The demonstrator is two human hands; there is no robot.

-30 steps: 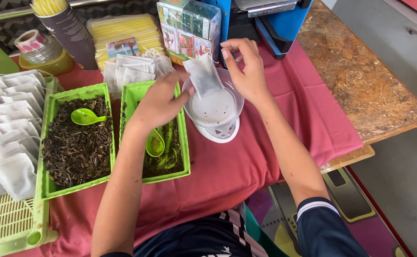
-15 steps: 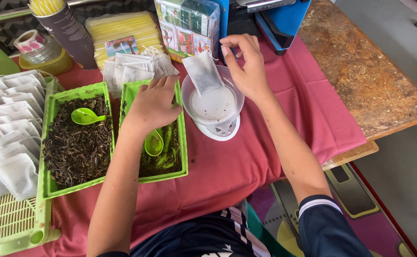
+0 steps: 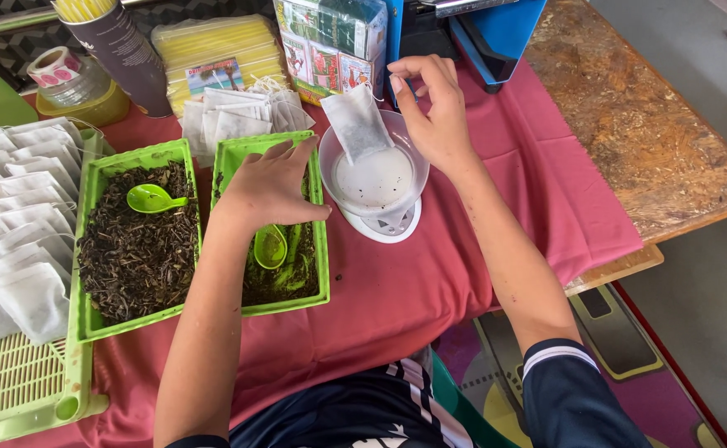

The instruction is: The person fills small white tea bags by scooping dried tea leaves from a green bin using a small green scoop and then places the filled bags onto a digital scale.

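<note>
My right hand [image 3: 436, 116] pinches the top of a white filter bag [image 3: 357, 123] and holds it over the clear bowl [image 3: 373, 178] of a small white scale [image 3: 378, 224]. My left hand [image 3: 270, 184] hovers with fingers spread over the right green tray [image 3: 322, 249] of dark dried leaves, just above a green scoop [image 3: 269, 246]. It holds nothing. A second green tray [image 3: 89, 249] of dried leaves with another green scoop [image 3: 152, 198] lies to the left.
Several filled white bags [image 3: 15, 216] lie on a green slatted rack [image 3: 7, 382] at left. A stack of empty bags [image 3: 235, 120], a yellow packet [image 3: 214, 58], boxed goods [image 3: 326, 46], a tape roll [image 3: 52, 68], a dark cup [image 3: 123, 54] and a blue machine [image 3: 479, 33] line the back.
My left hand let go of the filter bag and dropped back over the right tray. The right hand still holds the bag above the scale bowl.
</note>
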